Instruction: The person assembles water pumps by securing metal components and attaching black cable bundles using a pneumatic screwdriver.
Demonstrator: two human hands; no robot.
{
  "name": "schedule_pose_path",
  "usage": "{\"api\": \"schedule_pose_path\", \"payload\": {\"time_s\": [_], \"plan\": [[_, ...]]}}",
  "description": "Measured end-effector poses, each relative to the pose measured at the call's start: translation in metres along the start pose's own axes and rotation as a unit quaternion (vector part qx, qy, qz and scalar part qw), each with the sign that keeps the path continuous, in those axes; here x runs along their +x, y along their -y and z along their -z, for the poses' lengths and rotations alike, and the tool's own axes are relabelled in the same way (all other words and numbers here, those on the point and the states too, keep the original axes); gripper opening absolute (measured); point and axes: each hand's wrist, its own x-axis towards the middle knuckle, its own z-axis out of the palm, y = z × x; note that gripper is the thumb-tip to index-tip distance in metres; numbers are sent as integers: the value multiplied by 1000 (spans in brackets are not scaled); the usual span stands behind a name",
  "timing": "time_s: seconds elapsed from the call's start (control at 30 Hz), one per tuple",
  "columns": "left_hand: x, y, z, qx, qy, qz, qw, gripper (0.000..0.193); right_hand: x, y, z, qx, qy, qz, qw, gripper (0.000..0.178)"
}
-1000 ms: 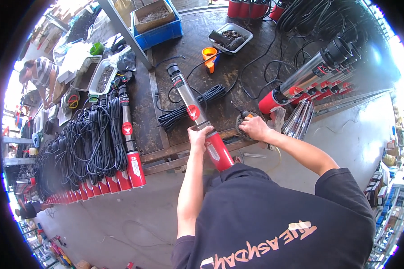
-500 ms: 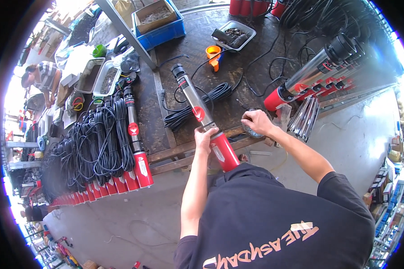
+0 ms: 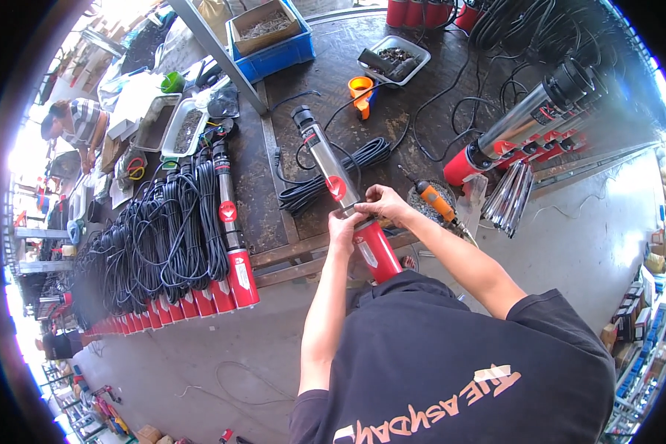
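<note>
From the head camera, the left hand (image 3: 345,224) and right hand (image 3: 385,203) both clench their fingers around a long silver and red pump (image 3: 340,198) lying on the dark counter (image 3: 266,177). An orange screwdriver (image 3: 435,201) lies at three o'clock from the hands. A black cable coil (image 3: 333,170) lies at eleven o'clock.

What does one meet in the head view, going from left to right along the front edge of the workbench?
Row of red-based pumps with black cable coils → left hand → right hand, both on the steel and red pump → orange-handled tool → bundle of shiny metal strips.
</note>
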Motion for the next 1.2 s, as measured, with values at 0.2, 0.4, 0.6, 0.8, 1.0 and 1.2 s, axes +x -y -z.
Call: {"api": "schedule_pose_path", "payload": {"time_s": [0.2,0.4,0.6,0.8,1.0,1.2], "plan": [[2,2,3,20,1,11,1000,75,-21,7,12,296,-18,-175,939,35],[6,8,13,43,-12,18,999,79,-36,-25,83,657,-248,-180,689,44],[6,1,-1,48,-9,-3,999,68,-17,-26,76,677,-399,-124,606,56],[7,4,3,35,2,-7,999,64,-78,53,10,437,-493,70,749,33],[5,-3,3,68,3,6,998,76,-67,93,-13,58,-429,395,810,45],[2,-8,0,88,-10,6,996,74,-54,86,-44,252,-251,344,869,35]]}}
